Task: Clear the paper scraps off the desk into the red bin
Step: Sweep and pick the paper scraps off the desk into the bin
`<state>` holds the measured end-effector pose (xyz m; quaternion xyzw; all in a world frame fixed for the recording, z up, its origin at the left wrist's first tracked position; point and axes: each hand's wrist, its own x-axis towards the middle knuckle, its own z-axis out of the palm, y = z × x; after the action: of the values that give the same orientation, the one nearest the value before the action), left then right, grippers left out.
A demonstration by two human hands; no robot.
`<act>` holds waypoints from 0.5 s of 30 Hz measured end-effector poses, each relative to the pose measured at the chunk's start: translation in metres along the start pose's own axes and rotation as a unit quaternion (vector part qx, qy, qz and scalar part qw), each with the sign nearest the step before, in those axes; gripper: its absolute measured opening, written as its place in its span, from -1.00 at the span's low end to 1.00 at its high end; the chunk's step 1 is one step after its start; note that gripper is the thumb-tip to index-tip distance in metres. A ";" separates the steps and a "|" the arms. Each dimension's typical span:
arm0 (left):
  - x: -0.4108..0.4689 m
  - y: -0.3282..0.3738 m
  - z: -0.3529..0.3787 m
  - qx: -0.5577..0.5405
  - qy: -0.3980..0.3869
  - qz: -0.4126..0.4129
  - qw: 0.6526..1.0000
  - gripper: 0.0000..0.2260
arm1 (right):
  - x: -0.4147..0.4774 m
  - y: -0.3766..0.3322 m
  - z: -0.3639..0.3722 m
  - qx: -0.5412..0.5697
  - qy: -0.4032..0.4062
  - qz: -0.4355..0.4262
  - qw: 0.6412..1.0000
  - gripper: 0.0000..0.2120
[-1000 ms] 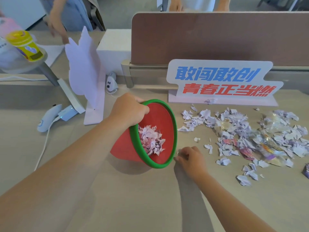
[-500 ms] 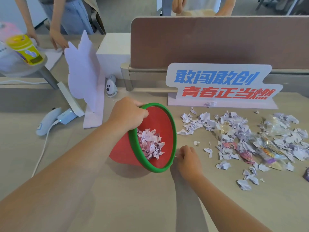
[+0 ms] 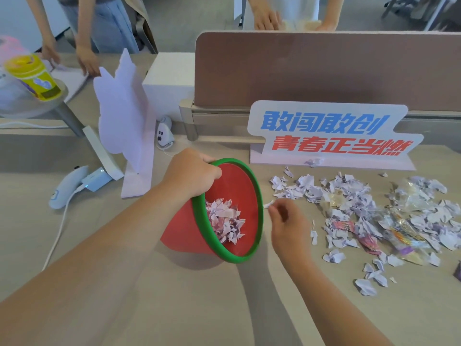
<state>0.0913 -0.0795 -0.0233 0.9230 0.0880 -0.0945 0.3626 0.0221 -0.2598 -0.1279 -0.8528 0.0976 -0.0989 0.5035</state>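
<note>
Left hand (image 3: 190, 174) grips the tilted bin's (image 3: 184, 236) green rim; right hand (image 3: 287, 221) pinches a scrap (image 3: 269, 204) beside it, above the desk (image 3: 199, 308).

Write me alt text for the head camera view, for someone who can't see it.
A left hand tilts a red bin, part full of paper scraps, toward the right hand, which pinches a small scrap by the green rim. Many more scraps and some wrappers litter the desk to the right, before a sign.
</note>
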 end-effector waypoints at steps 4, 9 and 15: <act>0.012 0.013 0.005 0.037 0.005 -0.005 0.999 -0.85 | 0.015 -0.003 0.001 -0.057 -0.042 -0.111 0.991 -0.84; 0.029 0.021 0.009 0.073 0.014 0.016 0.997 -0.74 | 0.039 0.042 0.000 -0.129 0.008 0.010 0.992 -0.74; 0.054 0.018 0.002 0.093 0.016 0.000 0.996 -0.68 | 0.078 0.083 0.019 -0.367 -0.124 0.022 0.922 -0.09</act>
<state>0.1476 -0.0891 -0.0258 0.9541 0.0846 -0.0872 0.2736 0.0962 -0.3034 -0.2044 -0.9808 0.0825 0.0616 0.1654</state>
